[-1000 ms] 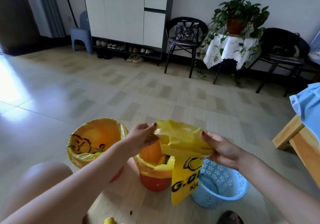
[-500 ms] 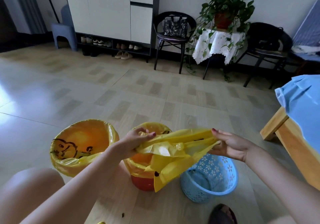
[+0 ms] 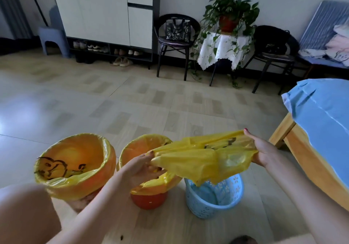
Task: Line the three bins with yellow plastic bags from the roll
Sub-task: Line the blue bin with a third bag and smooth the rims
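Stretched wide above the unlined blue bin (image 3: 214,200): yellow bag (image 3: 204,160). Beside it, already lined: left bin (image 3: 75,166) and middle bin (image 3: 149,200).

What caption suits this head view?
Both hands, left hand and right hand, stretch a yellow bag above the unlined blue basket.

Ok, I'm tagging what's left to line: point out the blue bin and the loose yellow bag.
blue bin (image 3: 209,204), head view, outer wall.
loose yellow bag (image 3: 204,160), head view, stretched middle.

Yellow black-printed bag (image 3: 204,160), pale blue flower-pierced bin (image 3: 215,200), orange-red bin (image 3: 149,201)
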